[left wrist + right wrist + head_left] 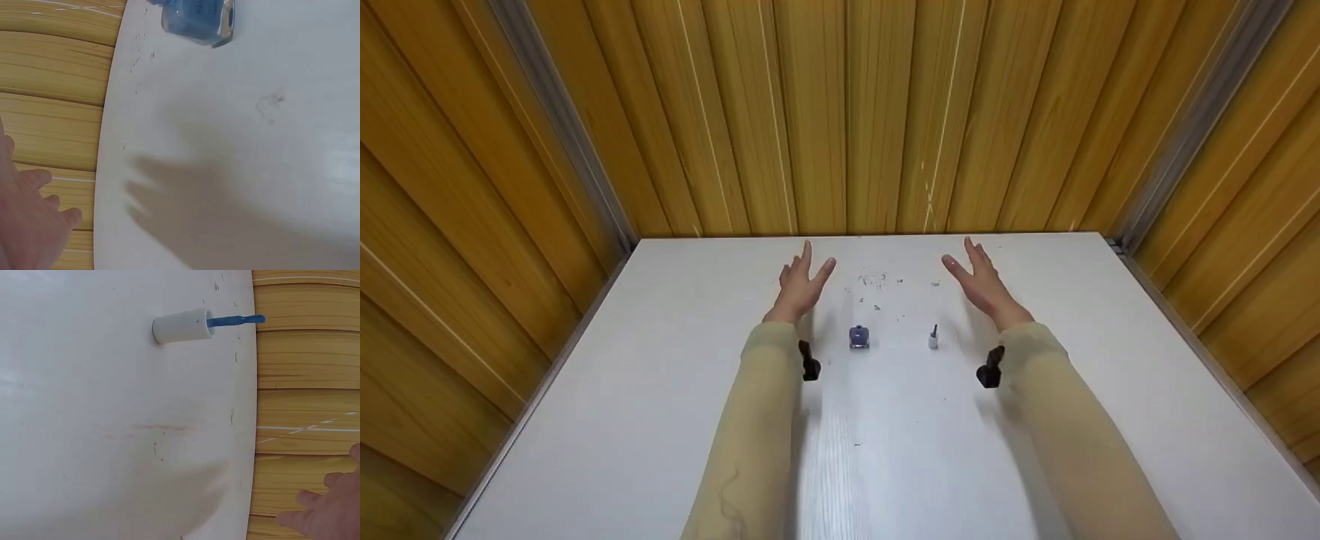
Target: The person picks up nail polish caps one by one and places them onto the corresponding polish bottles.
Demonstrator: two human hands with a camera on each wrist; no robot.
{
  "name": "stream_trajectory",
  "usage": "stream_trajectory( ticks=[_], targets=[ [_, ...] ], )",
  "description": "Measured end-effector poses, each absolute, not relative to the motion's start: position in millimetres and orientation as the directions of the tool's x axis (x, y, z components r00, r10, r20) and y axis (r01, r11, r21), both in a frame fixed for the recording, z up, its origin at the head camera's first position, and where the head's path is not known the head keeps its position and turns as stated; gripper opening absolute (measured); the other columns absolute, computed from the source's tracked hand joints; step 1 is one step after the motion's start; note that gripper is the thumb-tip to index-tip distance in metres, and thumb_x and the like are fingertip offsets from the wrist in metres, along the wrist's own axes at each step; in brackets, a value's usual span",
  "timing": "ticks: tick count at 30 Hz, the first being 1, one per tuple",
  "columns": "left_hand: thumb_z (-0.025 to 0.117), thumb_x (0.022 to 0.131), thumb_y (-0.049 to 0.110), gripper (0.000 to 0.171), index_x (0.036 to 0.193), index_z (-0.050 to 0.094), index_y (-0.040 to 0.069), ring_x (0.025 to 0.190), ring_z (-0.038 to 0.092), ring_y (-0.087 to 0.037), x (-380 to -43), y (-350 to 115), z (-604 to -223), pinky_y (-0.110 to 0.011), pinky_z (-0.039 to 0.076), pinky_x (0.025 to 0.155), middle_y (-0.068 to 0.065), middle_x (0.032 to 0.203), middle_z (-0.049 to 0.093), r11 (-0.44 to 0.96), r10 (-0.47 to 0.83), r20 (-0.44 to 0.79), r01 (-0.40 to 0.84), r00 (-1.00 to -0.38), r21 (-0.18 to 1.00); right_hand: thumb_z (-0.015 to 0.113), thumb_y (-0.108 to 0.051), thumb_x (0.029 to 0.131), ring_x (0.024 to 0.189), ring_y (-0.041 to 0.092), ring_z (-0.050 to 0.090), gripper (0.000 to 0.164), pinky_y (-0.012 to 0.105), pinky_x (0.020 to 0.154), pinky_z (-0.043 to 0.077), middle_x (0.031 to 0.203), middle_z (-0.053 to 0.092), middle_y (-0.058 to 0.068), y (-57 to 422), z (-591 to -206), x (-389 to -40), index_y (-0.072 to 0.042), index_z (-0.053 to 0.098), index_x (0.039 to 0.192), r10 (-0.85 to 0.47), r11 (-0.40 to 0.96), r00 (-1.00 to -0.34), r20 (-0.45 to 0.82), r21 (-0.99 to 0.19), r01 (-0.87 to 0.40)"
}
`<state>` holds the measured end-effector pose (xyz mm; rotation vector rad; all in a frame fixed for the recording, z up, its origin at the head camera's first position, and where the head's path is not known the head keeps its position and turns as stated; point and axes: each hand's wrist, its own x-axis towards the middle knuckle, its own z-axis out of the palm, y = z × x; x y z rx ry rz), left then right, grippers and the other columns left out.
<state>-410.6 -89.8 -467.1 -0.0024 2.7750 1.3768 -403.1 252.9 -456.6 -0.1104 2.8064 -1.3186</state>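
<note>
A small glass bottle of blue nail polish (pixel 859 337) stands uncapped on the white table, between the two forearms. To its right, the white cap (pixel 933 342) stands upright with its blue-coated brush (pixel 233 320) pointing up. My left hand (pixel 801 289) is held above the table, beyond and left of the bottle, fingers spread and holding nothing. On the other side, my right hand (pixel 984 285) is likewise raised with spread fingers, beyond and right of the cap. In the left wrist view the bottle (pixel 194 19) is cut off by the top edge.
The white table (pixel 660 360) reaches back to a wood-patterned panel wall (pixel 870 120), with similar walls at both sides. Small dark specks and smudges (pixel 874 280) mark the tabletop between the hands. A black wrist camera (pixel 808 361) sits at the left sleeve, another (pixel 991 367) at the right.
</note>
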Motion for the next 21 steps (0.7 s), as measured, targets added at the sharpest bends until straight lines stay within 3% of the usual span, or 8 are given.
stream_trajectory(
  ticks=[8, 15, 21],
  targets=[
    [0.042, 0.097, 0.076, 0.084, 0.165, 0.014, 0.035, 0.161, 0.015, -0.031, -400.0, -82.8, -485.8, -0.057, 0.015, 0.13, -0.003, 0.174, 0.019, 0.334, 0.01, -0.01, -0.006, -1.0, 0.943, 0.034, -0.067, 0.104, 0.161, 0.039, 0.006, 0.084, 0.057, 0.131, 0.007, 0.175, 0.008, 0.013, 248.4, -473.5, -393.9, -0.017, 0.009, 0.167, -0.055, 0.444, -0.997, 0.053, -0.893, -0.072],
    [0.053, 0.096, 0.07, 0.078, 0.151, 0.052, 0.015, 0.152, 0.039, -0.026, -387.5, -77.6, -504.0, -0.046, 0.028, 0.128, -0.005, 0.158, 0.05, 0.132, -0.011, -0.047, -0.048, -0.999, 0.99, 0.042, -0.049, 0.109, 0.155, 0.039, 0.03, 0.07, 0.059, 0.129, 0.016, 0.168, 0.029, 0.02, 242.6, -492.5, -378.1, -0.004, 0.027, 0.161, -0.045, 0.14, -0.999, 0.02, -0.99, -0.026],
    [0.056, 0.102, 0.055, 0.055, 0.136, 0.064, 0.013, 0.138, 0.057, -0.026, -374.8, -72.3, -518.3, -0.044, 0.043, 0.119, -0.008, 0.141, 0.065, -0.002, -0.031, -0.025, -0.024, -0.999, 1.0, 0.045, -0.039, 0.11, 0.147, 0.04, 0.043, 0.058, 0.055, 0.128, 0.024, 0.159, 0.042, 0.026, 237.4, -507.0, -362.6, -0.001, 0.038, 0.154, -0.005, -0.105, -1.0, 0.017, -0.994, -0.017]
  ],
)
